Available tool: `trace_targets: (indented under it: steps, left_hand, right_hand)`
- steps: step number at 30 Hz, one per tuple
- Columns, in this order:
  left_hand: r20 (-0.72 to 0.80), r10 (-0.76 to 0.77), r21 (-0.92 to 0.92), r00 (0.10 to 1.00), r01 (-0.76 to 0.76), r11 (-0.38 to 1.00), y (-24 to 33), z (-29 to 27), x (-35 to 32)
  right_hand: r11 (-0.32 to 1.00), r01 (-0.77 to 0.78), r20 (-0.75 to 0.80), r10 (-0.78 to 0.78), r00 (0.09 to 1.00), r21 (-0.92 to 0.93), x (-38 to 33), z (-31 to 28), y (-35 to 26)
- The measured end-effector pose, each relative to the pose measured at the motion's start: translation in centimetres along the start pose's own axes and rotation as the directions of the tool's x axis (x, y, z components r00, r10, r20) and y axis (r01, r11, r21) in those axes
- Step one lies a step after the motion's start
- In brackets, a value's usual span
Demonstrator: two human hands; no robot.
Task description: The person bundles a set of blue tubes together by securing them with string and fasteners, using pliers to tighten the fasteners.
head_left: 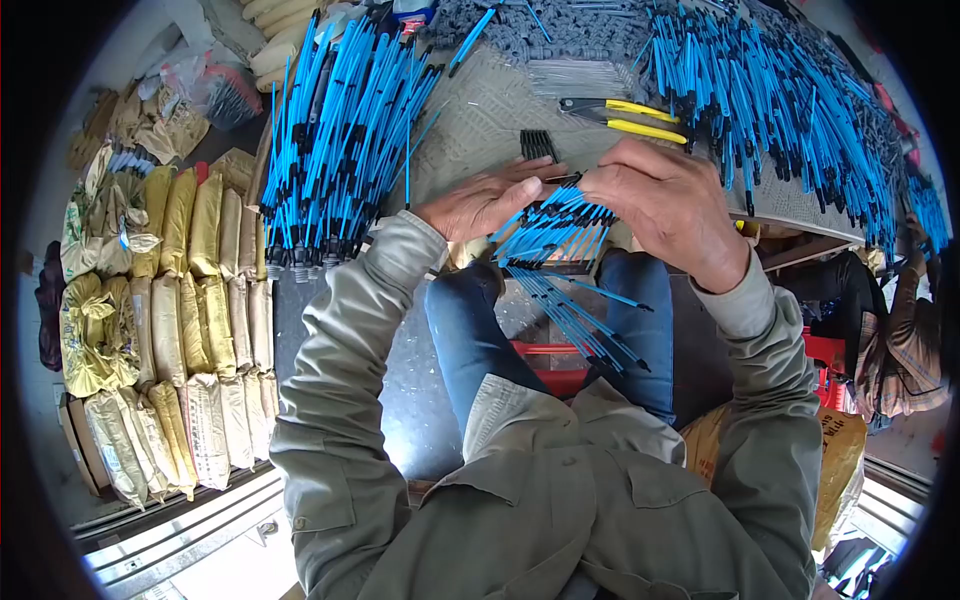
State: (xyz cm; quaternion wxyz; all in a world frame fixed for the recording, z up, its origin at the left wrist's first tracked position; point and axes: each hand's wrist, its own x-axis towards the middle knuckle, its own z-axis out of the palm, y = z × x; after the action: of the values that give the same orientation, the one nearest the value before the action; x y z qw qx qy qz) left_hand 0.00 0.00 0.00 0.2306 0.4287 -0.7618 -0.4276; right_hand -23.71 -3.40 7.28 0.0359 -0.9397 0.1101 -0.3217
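My left hand and my right hand meet at the table's near edge. Their fingertips are close together, pinching around a thin dark piece too small to make out. Just below lies a pile of thin blue rods with black ends. Several more blue rods fan out over the gap between my knees. Beyond my left fingers, a small row of black pins rests on the table. Cutters with yellow handles lie past my right hand.
A tall heap of blue rods stands at the left, another at the right. Thin metal rods and grey fittings lie at the back. Stacked sacks line the left wall. At the far right, another person's arm shows.
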Motion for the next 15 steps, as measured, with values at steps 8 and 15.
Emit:
trace_targets:
  steps: [8, 15]
  left_hand:
    - [0.027, 0.249, 0.459, 0.968, -0.233, 0.857, -1.4, 0.7, 0.3]
    - [-0.405, 0.132, 0.533, 0.905, 0.116, 0.838, 0.8, 4.3, 0.3]
  right_hand:
    - [0.999, -0.033, -0.031, 0.032, 0.999, -0.014, 1.0, 0.4, -0.1]
    - [0.995, 0.076, 0.034, -0.074, 0.997, -0.07, 3.1, 0.8, -0.1]
